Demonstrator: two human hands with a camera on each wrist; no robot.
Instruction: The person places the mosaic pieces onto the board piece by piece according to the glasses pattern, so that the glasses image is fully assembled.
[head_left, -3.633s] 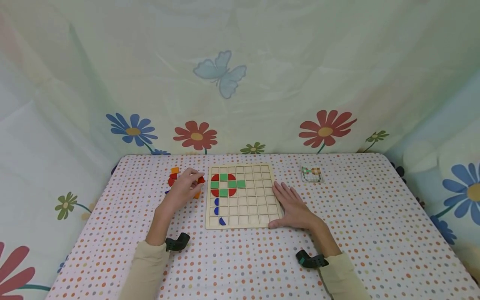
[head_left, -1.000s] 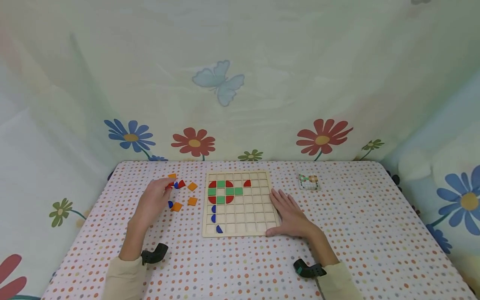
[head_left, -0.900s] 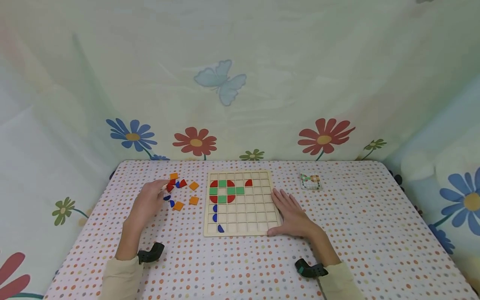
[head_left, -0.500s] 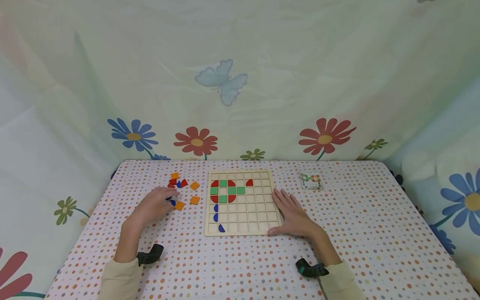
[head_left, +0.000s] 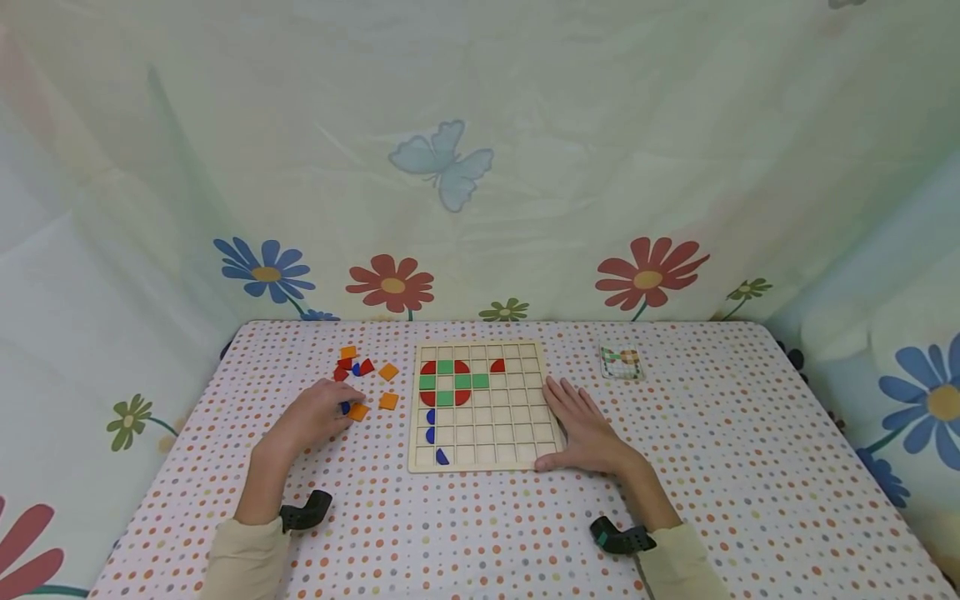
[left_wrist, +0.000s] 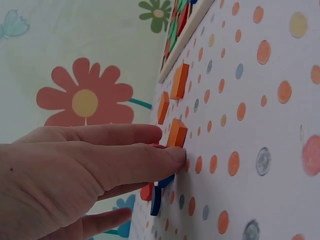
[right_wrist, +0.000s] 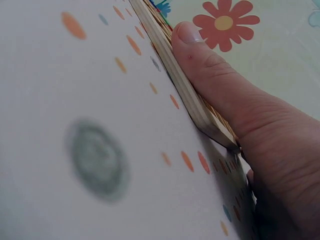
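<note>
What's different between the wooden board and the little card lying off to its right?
Size: the board is much larger than the card. Look: the board has square cells, some holding coloured pieces; the card bears a coloured pattern too small to read fully. Contact: the right hand touches the board, while no hand touches the card. Both lie on the dotted table.

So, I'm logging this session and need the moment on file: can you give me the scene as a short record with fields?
board: five green squares, five red pieces, three blue pieces
left hand: fingers at a loose blue piece; grip unclear
right hand: rests at the board's right edge
loose nearby: four orange squares, some loose red pieces
card: on the table, right of the board
</note>
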